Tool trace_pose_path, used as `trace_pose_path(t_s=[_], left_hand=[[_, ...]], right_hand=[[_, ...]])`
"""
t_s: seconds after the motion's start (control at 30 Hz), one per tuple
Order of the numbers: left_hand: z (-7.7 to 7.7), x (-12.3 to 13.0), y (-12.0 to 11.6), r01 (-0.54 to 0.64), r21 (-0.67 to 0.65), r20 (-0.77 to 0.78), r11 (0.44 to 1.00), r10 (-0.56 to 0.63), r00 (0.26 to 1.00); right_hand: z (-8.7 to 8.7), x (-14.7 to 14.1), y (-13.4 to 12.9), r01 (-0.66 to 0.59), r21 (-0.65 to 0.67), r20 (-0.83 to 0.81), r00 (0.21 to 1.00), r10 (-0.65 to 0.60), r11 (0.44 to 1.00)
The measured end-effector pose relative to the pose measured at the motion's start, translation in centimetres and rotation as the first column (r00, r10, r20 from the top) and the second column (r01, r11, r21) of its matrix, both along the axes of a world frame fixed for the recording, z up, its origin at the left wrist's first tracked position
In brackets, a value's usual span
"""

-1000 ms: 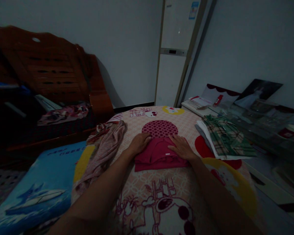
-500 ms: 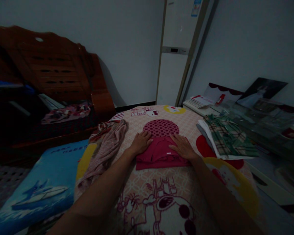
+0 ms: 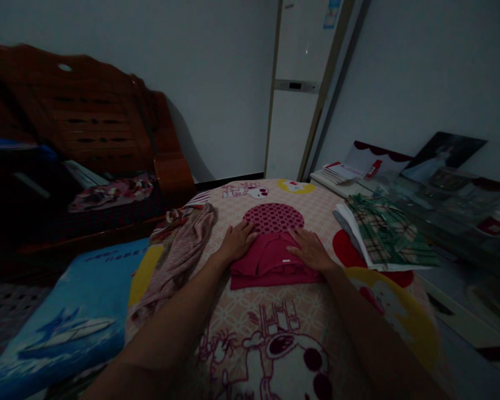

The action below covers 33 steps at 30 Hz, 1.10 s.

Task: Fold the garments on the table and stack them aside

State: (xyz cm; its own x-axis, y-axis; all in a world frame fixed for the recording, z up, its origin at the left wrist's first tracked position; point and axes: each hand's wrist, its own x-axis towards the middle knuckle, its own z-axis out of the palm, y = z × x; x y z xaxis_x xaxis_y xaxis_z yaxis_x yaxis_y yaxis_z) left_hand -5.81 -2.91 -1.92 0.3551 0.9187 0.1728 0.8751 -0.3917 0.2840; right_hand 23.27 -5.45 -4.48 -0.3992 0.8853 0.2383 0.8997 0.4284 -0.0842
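Note:
A folded dark pink garment (image 3: pixel 270 261) with a small white tag lies on the patterned cloth (image 3: pixel 233 303) covering the surface before me. My left hand (image 3: pixel 237 241) rests flat on its far left corner, fingers stretched out. On its right side my right hand (image 3: pixel 309 248) lies flat too, fingers spread. Neither hand grips anything. Just beyond the garment shows a pink checkered oval (image 3: pixel 275 216) in the cloth's print. The garment's edges under my palms are hidden.
To the left lies a crumpled pinkish garment (image 3: pixel 187 244); on the right is a stack of folded clothes with a green plaid shirt (image 3: pixel 389 230) on top. Beyond are a wooden bench (image 3: pixel 91 128), a tall white cabinet-like unit (image 3: pixel 294 128) and a glass-topped side cabinet (image 3: pixel 425 200). A blue printed cushion (image 3: pixel 83 311) sits lower left.
The view has shifted very slightly. Both hands stay flat on the pink garment, and its shape looks almost the same.

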Motion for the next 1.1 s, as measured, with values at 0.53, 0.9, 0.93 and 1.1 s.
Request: trace_pose_path(t_s=[0.53, 0.9, 0.93, 1.1], left_hand=[[1.6, -2.5, 1.5, -0.087, -0.078, -0.008, 0.993, 0.086, 0.996], [1.8, -3.3, 1.8, 0.030, -0.182, 0.091, 0.983, -0.013, 0.996], [1.7, -3.3, 1.8, 0.033, -0.186, 0.107, 0.982, -0.013, 0.994], [1.6, -3.4, 1.9, 0.078, -0.195, 0.240, 0.978, -0.029, 0.970]], right_hand=[[-2.5, 3.1, 1.6, 0.459, 0.161, -0.358, 0.852, -0.382, 0.873], [-2.5, 3.8, 1.8, 0.417, 0.111, -0.347, 0.867, -0.358, 0.902], [-2.5, 3.8, 1.8, 0.406, 0.112, -0.375, 0.863, -0.340, 0.907], [-2.2, 4.0, 1.9, 0.374, 0.097, -0.532, 0.802, -0.270, 0.922]])
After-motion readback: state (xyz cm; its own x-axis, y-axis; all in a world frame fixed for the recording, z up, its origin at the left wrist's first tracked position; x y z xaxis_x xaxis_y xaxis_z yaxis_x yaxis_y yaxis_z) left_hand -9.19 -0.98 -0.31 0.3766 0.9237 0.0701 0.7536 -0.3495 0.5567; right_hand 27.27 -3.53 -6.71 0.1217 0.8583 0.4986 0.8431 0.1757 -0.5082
